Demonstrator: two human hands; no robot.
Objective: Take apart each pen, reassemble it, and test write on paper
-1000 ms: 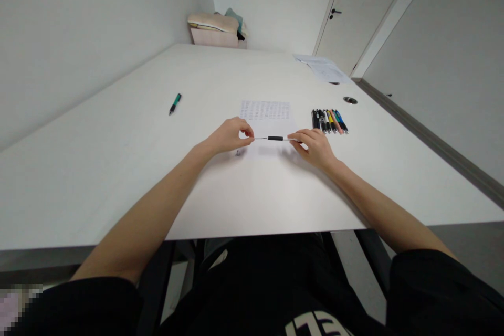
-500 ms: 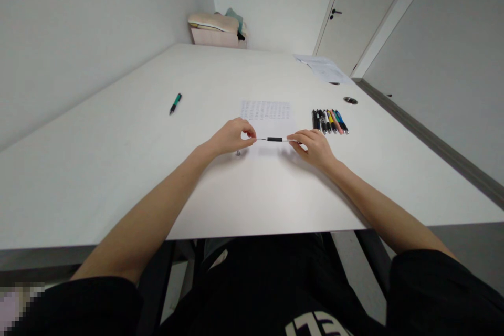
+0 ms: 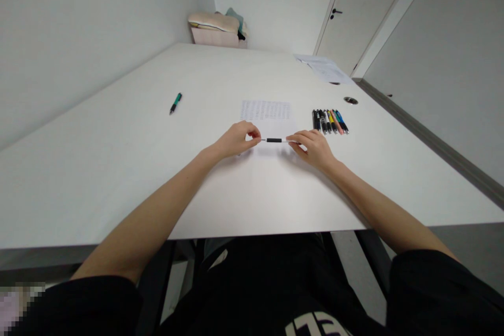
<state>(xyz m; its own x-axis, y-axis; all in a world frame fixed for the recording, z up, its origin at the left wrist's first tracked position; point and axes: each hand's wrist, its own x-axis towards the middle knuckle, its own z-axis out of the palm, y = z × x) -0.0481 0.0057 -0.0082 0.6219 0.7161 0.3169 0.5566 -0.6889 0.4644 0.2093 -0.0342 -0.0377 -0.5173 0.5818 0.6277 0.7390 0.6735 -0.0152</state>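
Note:
Level above the paper, a white pen point(image 3: 274, 140) with a black grip section spans the gap between my hands. My right hand point(image 3: 313, 147) pinches the white barrel end, thumb below and fingers above. My left hand point(image 3: 239, 137) is closed at the other end, its thumb and fingertip on a thin pen refill point(image 3: 263, 139) that sticks out of the grip section. Most of the refill is covered by my fingers. Under my left hand, a small metallic pen part on the table is almost hidden. A sheet of paper point(image 3: 266, 110) with rows of handwriting lies beneath and beyond the pen.
Several pens point(image 3: 329, 122) lie side by side to the right, beyond my right hand. A green and black pen point(image 3: 175, 104) rests alone at the left. More papers point(image 3: 325, 68) are at the far right of the white table point(image 3: 236, 210), near a round metal fitting point(image 3: 350, 100).
My left hand has shifted slightly right, toward the pen, and less of the thin refill shows. It now covers more of the small metallic part. My right hand has barely moved.

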